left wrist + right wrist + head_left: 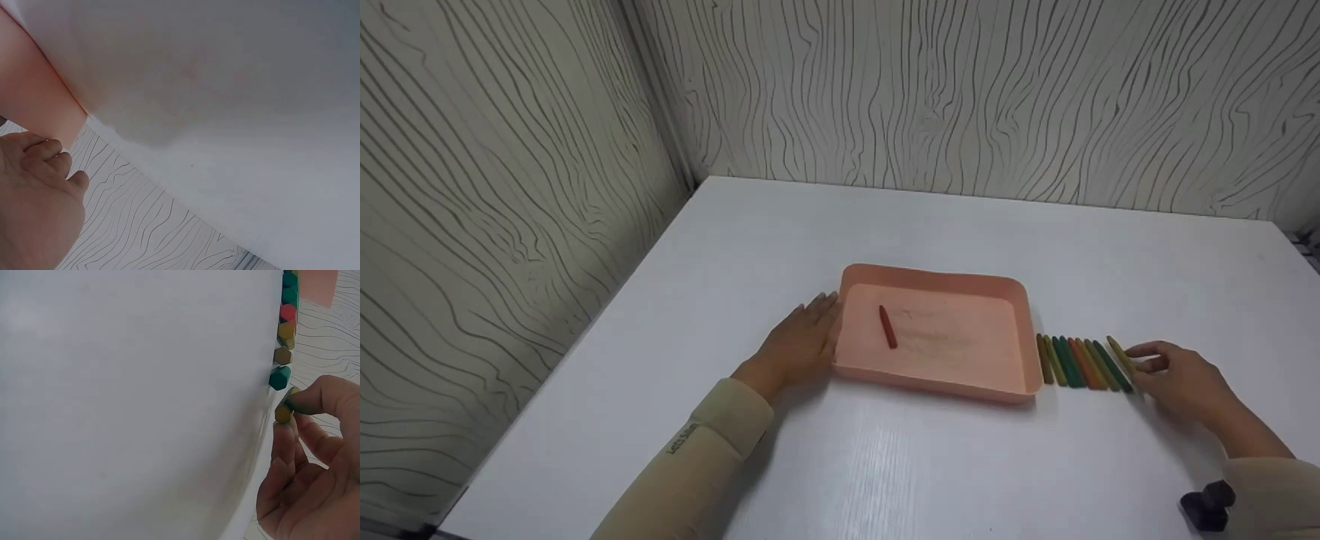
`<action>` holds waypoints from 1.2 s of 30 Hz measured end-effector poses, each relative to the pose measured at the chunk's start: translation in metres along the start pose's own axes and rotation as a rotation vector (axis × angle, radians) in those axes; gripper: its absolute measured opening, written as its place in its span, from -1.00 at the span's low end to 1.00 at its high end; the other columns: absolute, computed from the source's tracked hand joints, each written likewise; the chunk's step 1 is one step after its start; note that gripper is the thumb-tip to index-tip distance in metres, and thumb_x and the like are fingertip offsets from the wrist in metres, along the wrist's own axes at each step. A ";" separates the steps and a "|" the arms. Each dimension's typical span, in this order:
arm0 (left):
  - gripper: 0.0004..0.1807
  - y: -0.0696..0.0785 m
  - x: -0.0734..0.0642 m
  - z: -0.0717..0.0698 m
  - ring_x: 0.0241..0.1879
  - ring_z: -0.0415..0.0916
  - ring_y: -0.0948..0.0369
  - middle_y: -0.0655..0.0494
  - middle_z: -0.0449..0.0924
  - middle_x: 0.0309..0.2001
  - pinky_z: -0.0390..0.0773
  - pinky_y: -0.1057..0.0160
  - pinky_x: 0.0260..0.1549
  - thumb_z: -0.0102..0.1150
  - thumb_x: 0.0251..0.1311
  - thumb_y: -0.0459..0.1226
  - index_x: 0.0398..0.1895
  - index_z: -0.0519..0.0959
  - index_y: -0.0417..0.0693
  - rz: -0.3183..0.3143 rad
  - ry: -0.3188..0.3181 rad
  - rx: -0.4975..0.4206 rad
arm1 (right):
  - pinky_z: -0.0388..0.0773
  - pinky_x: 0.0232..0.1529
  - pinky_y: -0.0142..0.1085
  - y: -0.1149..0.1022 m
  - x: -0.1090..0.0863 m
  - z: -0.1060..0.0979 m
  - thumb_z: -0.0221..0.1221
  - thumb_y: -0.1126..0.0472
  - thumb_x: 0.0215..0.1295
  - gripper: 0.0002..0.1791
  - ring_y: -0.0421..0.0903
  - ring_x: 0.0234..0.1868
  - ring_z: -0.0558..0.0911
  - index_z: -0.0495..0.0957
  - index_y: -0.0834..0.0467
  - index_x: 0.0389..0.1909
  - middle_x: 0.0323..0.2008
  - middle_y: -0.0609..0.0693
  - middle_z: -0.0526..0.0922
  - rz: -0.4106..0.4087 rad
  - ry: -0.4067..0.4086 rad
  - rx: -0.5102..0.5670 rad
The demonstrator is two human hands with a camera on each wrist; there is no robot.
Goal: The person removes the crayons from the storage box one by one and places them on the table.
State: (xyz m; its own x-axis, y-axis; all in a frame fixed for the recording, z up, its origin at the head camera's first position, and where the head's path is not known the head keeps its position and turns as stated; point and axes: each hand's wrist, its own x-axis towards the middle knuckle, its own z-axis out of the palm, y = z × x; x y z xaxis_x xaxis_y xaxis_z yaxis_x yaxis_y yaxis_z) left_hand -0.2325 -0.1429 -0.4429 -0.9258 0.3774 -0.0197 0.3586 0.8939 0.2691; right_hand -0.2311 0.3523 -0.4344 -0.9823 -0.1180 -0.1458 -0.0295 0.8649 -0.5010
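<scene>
A shallow pink tray (934, 278) stands near the middle of the white table, with one red crayon (889, 328) lying inside it. My left hand (801, 341) rests against the tray's left wall, its fingers along the side; the thumb is largely hidden. To the right of the tray, a row of crayons in yellow, green and red or orange lies side by side, among them a dark green crayon (279, 378) at the near end. Between thumb and fingers, my right hand (1185, 384) pinches a yellow crayon (283, 413), tilted beside that green one.
A small black object (1207, 506) sits by the right sleeve at the lower right. Wood-grain patterned panels (930, 97) rise behind the white table (930, 465) and on its left.
</scene>
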 end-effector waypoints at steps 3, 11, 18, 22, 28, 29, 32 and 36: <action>-0.40 0.000 0.000 0.000 0.46 -0.22 0.16 0.08 -0.12 0.50 -0.15 0.15 0.39 -0.51 0.51 -0.06 0.51 -0.06 -0.11 0.001 0.006 -0.005 | 0.43 -0.38 -0.27 0.001 0.000 0.000 0.13 0.16 0.30 -0.46 0.18 -0.18 0.55 0.33 0.47 0.15 -0.12 0.40 0.54 0.018 -0.009 0.003; -0.40 -0.001 0.000 -0.001 0.46 -0.22 0.16 0.08 -0.12 0.50 -0.14 0.16 0.38 -0.55 0.51 -0.05 0.51 -0.07 -0.10 -0.010 0.013 -0.011 | 0.45 -0.38 -0.27 0.003 0.001 0.001 0.13 0.18 0.28 -0.47 0.16 -0.21 0.57 0.35 0.49 0.13 -0.15 0.38 0.56 0.012 -0.018 0.002; -0.40 0.000 0.000 0.000 0.46 -0.21 0.16 0.08 -0.11 0.49 -0.14 0.15 0.39 -0.54 0.51 -0.05 0.51 -0.08 -0.10 -0.014 0.013 -0.019 | 0.46 -0.37 -0.27 0.003 0.001 0.001 0.11 0.17 0.28 -0.46 0.16 -0.20 0.57 0.34 0.49 0.13 -0.13 0.40 0.55 0.026 -0.029 0.009; -0.41 0.000 0.000 0.000 0.46 -0.22 0.17 0.08 -0.12 0.50 -0.15 0.16 0.39 -0.53 0.51 -0.06 0.51 -0.07 -0.10 -0.013 0.009 -0.016 | 0.46 -0.37 -0.25 0.002 0.000 -0.002 0.07 0.05 0.32 -0.39 0.18 -0.20 0.57 0.31 0.50 0.15 -0.09 0.44 0.53 0.047 -0.027 -0.006; -0.41 0.001 -0.001 -0.001 0.46 -0.22 0.17 0.08 -0.12 0.50 -0.15 0.17 0.39 -0.50 0.50 -0.09 0.51 -0.05 -0.11 -0.003 0.004 0.003 | 0.51 -0.22 0.10 -0.004 -0.003 -0.007 -0.02 -0.10 0.35 -0.29 0.42 -0.06 0.45 0.28 0.47 0.19 0.03 0.54 0.40 0.059 -0.005 -0.047; -0.42 0.001 -0.002 -0.001 0.46 -0.22 0.17 0.08 -0.12 0.50 -0.14 0.16 0.39 -0.49 0.50 -0.09 0.51 -0.04 -0.10 -0.002 0.004 0.006 | 0.48 -0.18 0.16 -0.005 -0.004 -0.008 -0.03 -0.12 0.36 -0.28 0.45 -0.03 0.42 0.27 0.46 0.19 0.04 0.55 0.39 0.054 0.001 -0.053; -0.42 0.002 -0.003 -0.001 0.46 -0.21 0.16 0.08 -0.11 0.50 -0.13 0.16 0.39 -0.46 0.50 -0.10 0.50 -0.03 -0.11 0.003 0.005 0.013 | 0.40 -0.12 0.27 -0.008 -0.004 -0.012 -0.05 -0.18 0.39 -0.24 0.52 0.02 0.36 0.24 0.47 0.21 0.07 0.58 0.34 0.032 0.021 -0.073; -0.41 0.001 -0.002 -0.002 0.46 -0.23 0.16 0.07 -0.13 0.50 -0.15 0.17 0.39 -0.46 0.50 -0.10 0.51 -0.04 -0.12 0.003 -0.002 0.019 | 0.32 -0.08 0.33 -0.011 -0.005 -0.018 -0.07 -0.19 0.40 -0.21 0.55 0.05 0.32 0.21 0.48 0.23 0.11 0.60 0.29 0.012 0.045 -0.089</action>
State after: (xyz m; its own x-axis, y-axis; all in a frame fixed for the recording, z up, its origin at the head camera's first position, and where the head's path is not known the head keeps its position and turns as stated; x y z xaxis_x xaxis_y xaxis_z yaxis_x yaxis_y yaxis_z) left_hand -0.2304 -0.1427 -0.4409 -0.9245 0.3807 -0.0205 0.3638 0.8970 0.2511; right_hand -0.2296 0.3520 -0.4132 -0.9899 -0.0872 -0.1119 -0.0321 0.9061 -0.4218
